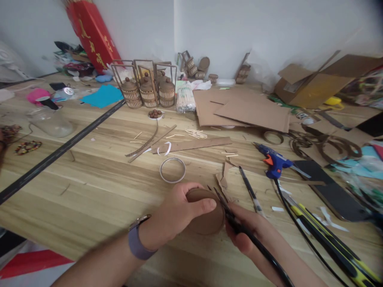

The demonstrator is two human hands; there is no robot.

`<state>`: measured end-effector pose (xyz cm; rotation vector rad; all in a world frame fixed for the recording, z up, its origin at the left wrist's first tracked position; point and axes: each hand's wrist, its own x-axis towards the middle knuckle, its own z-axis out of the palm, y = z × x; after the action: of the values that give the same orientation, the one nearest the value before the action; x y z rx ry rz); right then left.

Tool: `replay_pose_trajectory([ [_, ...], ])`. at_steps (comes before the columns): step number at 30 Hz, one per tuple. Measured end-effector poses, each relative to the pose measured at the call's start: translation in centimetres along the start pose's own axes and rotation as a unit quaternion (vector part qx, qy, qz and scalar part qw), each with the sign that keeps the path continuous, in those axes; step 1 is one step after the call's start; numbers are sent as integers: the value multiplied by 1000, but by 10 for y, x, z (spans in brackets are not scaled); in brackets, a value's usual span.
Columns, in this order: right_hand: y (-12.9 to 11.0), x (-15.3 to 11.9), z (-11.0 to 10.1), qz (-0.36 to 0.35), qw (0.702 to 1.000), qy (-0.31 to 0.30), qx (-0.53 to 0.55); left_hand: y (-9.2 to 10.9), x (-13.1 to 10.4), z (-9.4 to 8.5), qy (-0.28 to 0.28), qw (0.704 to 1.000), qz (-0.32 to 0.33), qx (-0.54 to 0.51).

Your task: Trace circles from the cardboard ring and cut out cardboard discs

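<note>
My left hand (182, 211) grips a round brown cardboard disc (203, 223), with the thumb lying flat across its top and the fingers underneath. A watch with a purple strap is on that wrist. In my right hand (248, 227) is a pair of black scissors (236, 225), the slim pointed blades slightly apart at the disc's right edge. Just beyond the disc lies a grey-white ring (172, 170), perhaps a tape roll. Torn cardboard scraps (223, 175) rest near the scissor tips, with a black pen (250, 189) to their right.
A blue glue gun (273, 159), a yellow-black utility knife (332, 243) and a dark phone (332, 191) lie to the right. Several small lidded baskets with tall handles (148, 93) stand at the back, beside cardboard sheets (242, 109). A glass jar (50, 121) lies left.
</note>
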<state>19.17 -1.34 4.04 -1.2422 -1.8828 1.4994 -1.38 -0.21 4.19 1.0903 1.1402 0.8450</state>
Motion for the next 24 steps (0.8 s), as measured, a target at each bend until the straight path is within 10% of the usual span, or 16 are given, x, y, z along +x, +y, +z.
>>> replay_pose_trajectory([
  [24,4,1,-2,-26,999,-10,-36,2,2,0,-1,1000,2,-11],
])
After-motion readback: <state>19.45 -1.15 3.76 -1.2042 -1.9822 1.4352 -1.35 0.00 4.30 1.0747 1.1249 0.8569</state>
